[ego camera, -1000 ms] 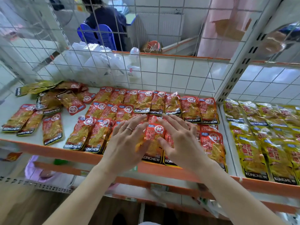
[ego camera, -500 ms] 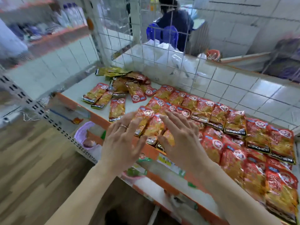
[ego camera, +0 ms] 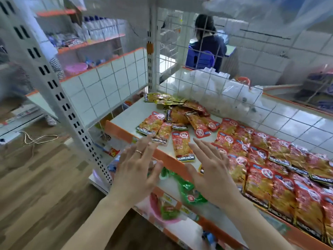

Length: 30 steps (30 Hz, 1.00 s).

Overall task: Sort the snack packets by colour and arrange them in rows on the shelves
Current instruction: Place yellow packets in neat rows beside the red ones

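Observation:
Red snack packets (ego camera: 273, 166) lie in overlapping rows across the right part of the white shelf (ego camera: 129, 114). A single red packet (ego camera: 182, 146) lies alone near the front edge. A loose heap of red packets (ego camera: 182, 116) sits further back, with yellow-green packets (ego camera: 162, 98) at the far corner. My left hand (ego camera: 135, 168), fingers spread and wearing a ring, hovers over the shelf's orange front edge and holds nothing. My right hand (ego camera: 210, 170) is also spread flat and empty, just left of the rows.
A wire grid panel (ego camera: 207, 83) backs the shelf, with a seated person (ego camera: 207, 44) behind it. A perforated upright post (ego camera: 59, 98) stands at the left. The lower shelf holds green packets (ego camera: 189, 193) and a pink bowl (ego camera: 162, 213). Wooden floor lies at the lower left.
Both hands have lifted off the red rows and shifted left toward the loose packets. The view has swung left, so the yellow rows on the right are out of sight.

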### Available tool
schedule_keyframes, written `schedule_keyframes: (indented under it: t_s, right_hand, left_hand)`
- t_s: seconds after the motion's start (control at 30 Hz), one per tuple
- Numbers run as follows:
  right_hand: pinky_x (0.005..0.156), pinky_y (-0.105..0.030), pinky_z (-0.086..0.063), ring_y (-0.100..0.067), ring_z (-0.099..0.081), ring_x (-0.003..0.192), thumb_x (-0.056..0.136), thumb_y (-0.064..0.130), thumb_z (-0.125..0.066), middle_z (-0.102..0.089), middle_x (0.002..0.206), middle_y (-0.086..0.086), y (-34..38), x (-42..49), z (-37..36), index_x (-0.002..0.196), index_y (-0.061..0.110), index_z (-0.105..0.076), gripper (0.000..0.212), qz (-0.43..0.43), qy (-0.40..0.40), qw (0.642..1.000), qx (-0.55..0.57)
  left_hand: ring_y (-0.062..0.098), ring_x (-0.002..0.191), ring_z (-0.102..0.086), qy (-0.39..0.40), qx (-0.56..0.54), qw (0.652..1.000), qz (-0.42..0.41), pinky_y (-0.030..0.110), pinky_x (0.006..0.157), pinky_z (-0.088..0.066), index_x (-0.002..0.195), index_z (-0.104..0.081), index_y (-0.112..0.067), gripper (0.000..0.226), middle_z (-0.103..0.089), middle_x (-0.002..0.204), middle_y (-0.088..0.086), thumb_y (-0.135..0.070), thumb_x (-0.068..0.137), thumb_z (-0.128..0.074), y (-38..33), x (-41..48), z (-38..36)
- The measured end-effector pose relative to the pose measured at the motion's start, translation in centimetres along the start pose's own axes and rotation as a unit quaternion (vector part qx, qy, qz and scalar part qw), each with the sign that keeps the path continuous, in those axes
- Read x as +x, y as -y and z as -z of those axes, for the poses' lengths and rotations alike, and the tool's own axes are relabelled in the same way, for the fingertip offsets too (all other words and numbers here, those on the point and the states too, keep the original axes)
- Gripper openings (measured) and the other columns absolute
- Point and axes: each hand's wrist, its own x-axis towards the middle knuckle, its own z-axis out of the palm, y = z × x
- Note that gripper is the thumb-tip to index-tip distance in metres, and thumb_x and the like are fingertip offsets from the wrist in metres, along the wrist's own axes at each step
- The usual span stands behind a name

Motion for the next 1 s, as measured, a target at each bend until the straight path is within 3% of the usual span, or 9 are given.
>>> schedule_keyframes:
  t_s: [0.13,0.27,0.4,0.57,0.7,0.83,1.0]
  right_hand:
    - [0.12,-0.052,-0.014,-0.006,-0.019,0.148,0.09,0.05,-0.047,-0.032,0.157,0.014,2.3,0.4,-1.5,0.148,0.03,-0.042,0.062,-0.034,-0.01,0.999,0.004]
    - [0.117,-0.032,0.0,-0.003,-0.016,0.148,0.09,0.05,-0.046,-0.029,0.155,0.021,3.2,0.3,-2.1,0.148,0.032,-0.041,0.061,-0.054,-0.004,0.999,0.0]
    - [0.121,-0.043,-0.01,-0.005,-0.02,0.147,0.094,0.042,-0.056,-0.035,0.155,0.015,2.9,1.4,-2.0,0.148,0.032,-0.041,0.056,-0.071,-0.019,0.997,0.0]
    - [0.114,-0.036,-0.01,-0.003,-0.022,0.145,0.095,0.04,-0.059,-0.037,0.154,0.017,2.2,3.4,-2.1,0.147,0.032,-0.043,0.055,-0.077,-0.026,0.997,0.005]
    - [0.114,-0.034,-0.009,-0.004,-0.021,0.145,0.096,0.043,-0.055,-0.035,0.155,0.017,1.4,5.2,-2.6,0.148,0.034,-0.04,0.055,-0.088,0.002,0.996,-0.002]
    - [0.113,-0.035,-0.014,-0.004,-0.019,0.145,0.098,0.041,-0.052,-0.031,0.156,0.018,0.6,7.3,-2.8,0.149,0.033,-0.038,0.053,-0.111,0.027,0.993,0.002]
    - [0.116,-0.039,-0.019,-0.012,-0.024,0.145,0.099,0.04,-0.05,-0.033,0.156,0.012,-0.7,9.4,-3.2,0.15,0.028,-0.038,0.053,-0.15,0.047,0.988,-0.002]
  left_hand:
    - [0.011,0.149,-0.024,0.035,-0.01,0.999,-0.012,0.045,0.121,-0.022,0.147,-0.038,-0.031,0.06,-0.024,0.161,-0.016,-0.057,0.094,-0.027,3.1,0.1,0.5]
    - [0.01,0.148,-0.023,0.048,-0.014,0.998,-0.029,0.045,0.12,-0.024,0.146,-0.04,-0.028,0.06,-0.023,0.162,-0.014,-0.058,0.095,-0.029,3.6,0.4,0.2]
    - [0.012,0.144,-0.025,0.058,-0.021,0.998,-0.03,0.045,0.119,-0.022,0.145,-0.041,-0.029,0.057,-0.024,0.161,-0.013,-0.057,0.095,-0.039,3.3,1.7,-0.3]
    - [0.011,0.149,-0.023,0.072,-0.008,0.997,-0.039,0.046,0.12,-0.027,0.148,-0.036,-0.032,0.065,-0.019,0.162,-0.016,-0.064,0.092,-0.026,3.4,3.8,-1.4]
    - [0.014,0.147,-0.028,0.08,0.001,0.997,-0.02,0.043,0.12,-0.027,0.146,-0.042,-0.028,0.063,-0.03,0.16,-0.01,-0.061,0.093,-0.032,3.7,5.4,-1.7]
    - [0.015,0.141,-0.037,0.07,0.014,0.997,0.007,0.035,0.114,-0.025,0.144,-0.047,-0.026,0.055,-0.037,0.156,-0.01,-0.05,0.094,-0.051,4.5,7.0,-2.1]
    - [0.018,0.14,-0.041,0.063,0.014,0.997,0.044,0.041,0.114,-0.031,0.142,-0.048,-0.026,0.052,-0.042,0.153,-0.004,-0.045,0.094,-0.056,5.5,9.0,-2.7]
